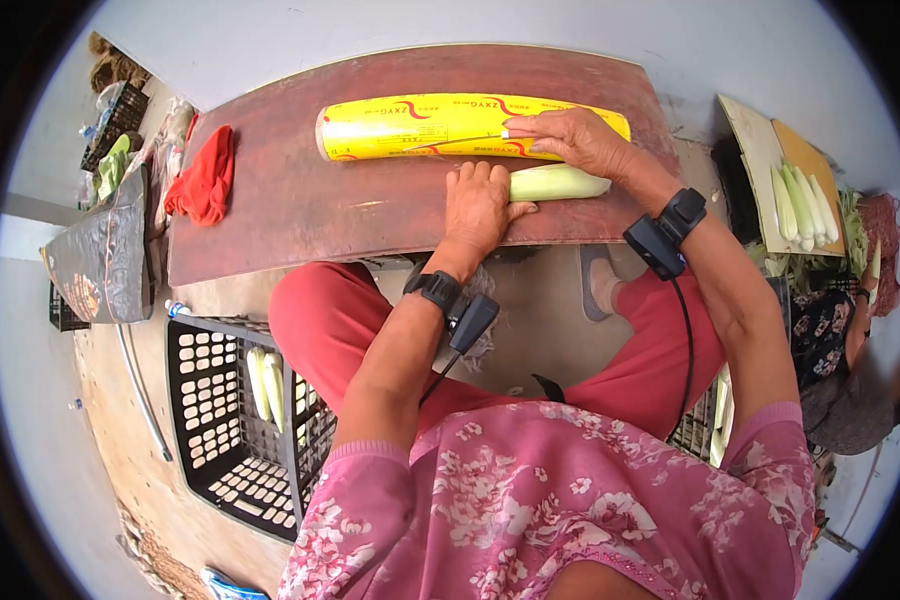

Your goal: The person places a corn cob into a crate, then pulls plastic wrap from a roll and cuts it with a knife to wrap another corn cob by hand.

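Observation:
On the reddish-brown table [280, 200], my left hand [478, 205] is closed over the left end of an ear of corn [560, 182] in pale green husk. The ear lies flat, its other end pointing right below my right wrist. My right hand [575, 145] grips a thin-bladed knife [460, 142], whose blade points left across the front of a yellow roll of plastic film [380, 115]. That roll lies lengthwise just behind the corn. Most of the knife's handle is hidden by my fingers.
A red cloth [205, 180] lies at the table's left end. Below left stands a black plastic crate [198, 450] with husked ears [267, 385] inside. To the right, several ears [805, 205] rest on a board [755, 160], near another person [825, 330].

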A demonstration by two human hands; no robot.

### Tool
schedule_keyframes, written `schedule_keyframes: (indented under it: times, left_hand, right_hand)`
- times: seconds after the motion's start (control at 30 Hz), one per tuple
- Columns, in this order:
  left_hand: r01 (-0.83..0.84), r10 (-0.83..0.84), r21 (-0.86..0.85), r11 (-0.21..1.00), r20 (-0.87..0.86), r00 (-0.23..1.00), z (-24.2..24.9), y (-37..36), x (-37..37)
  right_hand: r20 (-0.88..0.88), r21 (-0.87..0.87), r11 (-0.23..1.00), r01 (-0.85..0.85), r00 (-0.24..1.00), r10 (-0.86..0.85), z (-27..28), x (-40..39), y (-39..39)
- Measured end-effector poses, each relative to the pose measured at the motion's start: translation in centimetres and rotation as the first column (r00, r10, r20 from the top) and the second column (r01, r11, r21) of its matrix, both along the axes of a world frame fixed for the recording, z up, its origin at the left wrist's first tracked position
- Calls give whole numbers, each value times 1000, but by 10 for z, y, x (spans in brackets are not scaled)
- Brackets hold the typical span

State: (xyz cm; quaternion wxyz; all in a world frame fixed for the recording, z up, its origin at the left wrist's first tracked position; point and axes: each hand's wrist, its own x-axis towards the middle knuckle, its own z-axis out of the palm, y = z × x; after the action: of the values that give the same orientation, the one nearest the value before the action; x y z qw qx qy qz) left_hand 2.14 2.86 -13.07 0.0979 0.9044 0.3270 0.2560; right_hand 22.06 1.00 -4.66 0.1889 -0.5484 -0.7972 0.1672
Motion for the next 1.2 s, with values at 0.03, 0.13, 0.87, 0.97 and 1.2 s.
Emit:
schedule_keyframes:
  times: [0.03, 0.13, 0.87, 0.97, 1.2]
  left_hand:
    - [-2, 2, 0, 1000, 2, 1000, 0, 0, 0]
    - [-7, 7, 3, 1000, 10, 1000, -2, 0, -1]
    - [0, -1, 24, 1000, 30, 1000, -7, 1, 0]
    - [-3, 3, 8, 1000, 21, 1000, -6, 1, 0]
    - [-7, 7, -3, 1000, 16, 1000, -4, 0, 0]
  right_hand:
    - [8, -34, 999, 7, 1000, -6, 3, -1, 1]
    - [-55, -84, 996, -16, 998, 11, 5, 3, -1]
    - [-98, -302, 951, -62, 995, 33, 40, 21, 29]
    - [-16, -293, 956, 2, 1000, -7, 38, 26, 31]
    - [74, -267, 961, 72, 996, -54, 46, 39, 24]
